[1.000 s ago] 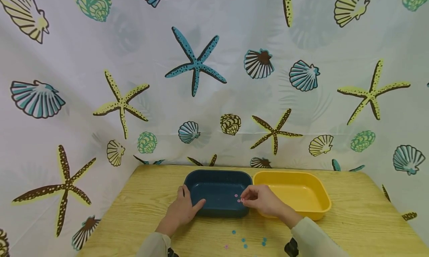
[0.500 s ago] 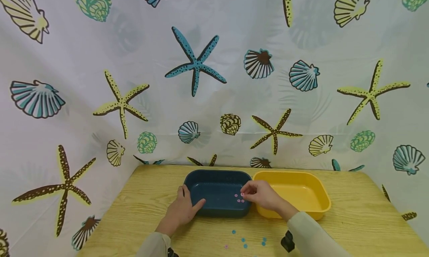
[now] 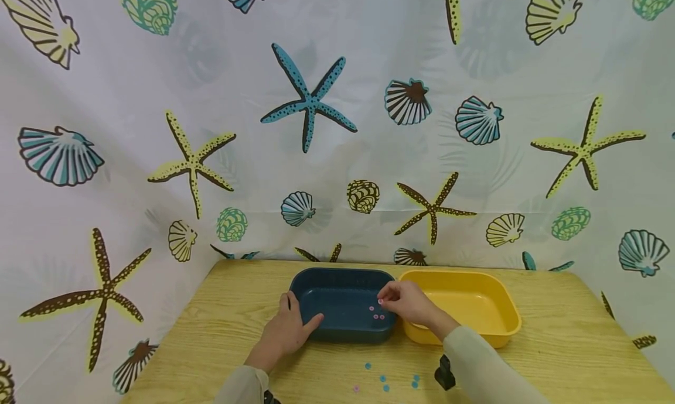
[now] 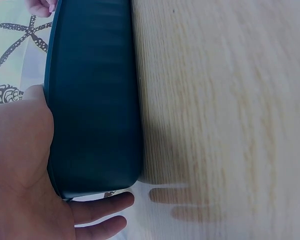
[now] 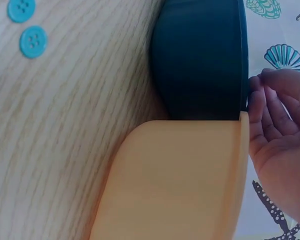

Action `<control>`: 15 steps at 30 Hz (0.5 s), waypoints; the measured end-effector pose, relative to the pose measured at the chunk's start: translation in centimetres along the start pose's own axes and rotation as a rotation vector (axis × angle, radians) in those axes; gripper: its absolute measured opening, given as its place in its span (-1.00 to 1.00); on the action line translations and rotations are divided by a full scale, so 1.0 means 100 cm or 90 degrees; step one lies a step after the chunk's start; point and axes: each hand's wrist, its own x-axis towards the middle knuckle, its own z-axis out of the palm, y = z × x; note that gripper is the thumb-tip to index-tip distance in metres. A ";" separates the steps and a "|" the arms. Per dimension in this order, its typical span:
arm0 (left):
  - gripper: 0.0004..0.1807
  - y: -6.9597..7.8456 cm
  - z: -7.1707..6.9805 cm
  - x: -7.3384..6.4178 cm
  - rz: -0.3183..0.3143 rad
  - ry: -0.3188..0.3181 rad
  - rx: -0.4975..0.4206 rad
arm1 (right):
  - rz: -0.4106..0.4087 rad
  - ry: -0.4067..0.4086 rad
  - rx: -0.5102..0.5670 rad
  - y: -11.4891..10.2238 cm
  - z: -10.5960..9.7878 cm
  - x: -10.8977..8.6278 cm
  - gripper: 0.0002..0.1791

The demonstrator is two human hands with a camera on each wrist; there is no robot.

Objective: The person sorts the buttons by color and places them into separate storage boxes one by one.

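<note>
In the head view my left hand (image 3: 285, 329) holds the near left corner of a dark blue tub (image 3: 343, 335), its thumb over the rim and its fingers along the outer end. The left wrist view has two of those fingers (image 4: 102, 209) stretched out beside the tub's end. My right hand (image 3: 413, 303) is over the tub's right side, pinching a small pink button (image 3: 381, 301) between thumb and fingertips. Below it, three pink buttons (image 3: 376, 317) lie on the tub's floor. In the right wrist view the pinched button is hidden.
A yellow tub (image 3: 474, 307) stands against the blue tub's right end. Several blue buttons (image 3: 387, 387) and a pink button (image 3: 356, 388) are scattered on the wooden table (image 3: 227, 310) in front. Behind hangs a curtain (image 3: 348, 158) printed with shells and starfish.
The right hand has lifted slightly and away from the lower pink buttons, leaving one that was at its fingertips on the tub's floor. Another pink button shows in its pinch. The left hand stays put.
</note>
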 end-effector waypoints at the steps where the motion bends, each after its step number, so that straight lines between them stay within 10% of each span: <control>1: 0.15 0.000 0.000 0.000 -0.001 0.000 0.000 | 0.002 0.002 0.000 0.001 0.000 0.001 -0.92; 15: 0.12 0.000 0.000 -0.001 0.000 -0.005 -0.008 | 0.011 0.005 0.000 0.004 -0.001 0.012 -0.88</control>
